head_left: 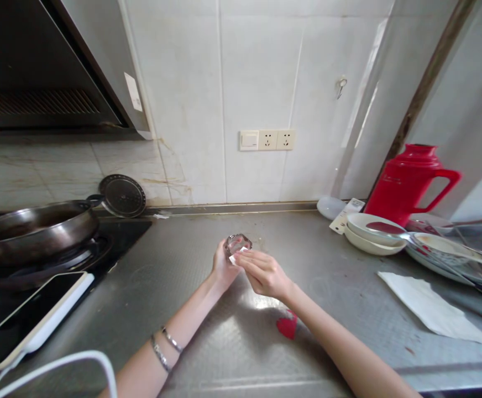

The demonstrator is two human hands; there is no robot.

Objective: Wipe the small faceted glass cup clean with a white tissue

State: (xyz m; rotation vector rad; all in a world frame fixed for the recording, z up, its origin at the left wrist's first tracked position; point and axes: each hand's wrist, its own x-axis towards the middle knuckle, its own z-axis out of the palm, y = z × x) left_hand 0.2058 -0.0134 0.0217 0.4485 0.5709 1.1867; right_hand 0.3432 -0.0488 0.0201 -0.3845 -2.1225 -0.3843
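Observation:
My left hand [221,265] is wrapped round a small glass cup [238,242], which has a dark, shiny rim and a faint reddish tint inside. It is held above the steel counter [166,287], tilted so its opening faces me. My right hand [268,272] pinches a white tissue [235,256] and presses it to the near edge of the cup. Most of the tissue is hidden by the fingers. Beside my right forearm, a flat red piece [286,326] lies on the counter; its kind I cannot make out.
At left, a steel pan [37,229] sits on the black stove, with a phone [29,320] and white cable in front. To the right stand a red thermos [404,185], stacked white bowls [371,243], plates with utensils, and a white paper napkin [431,309].

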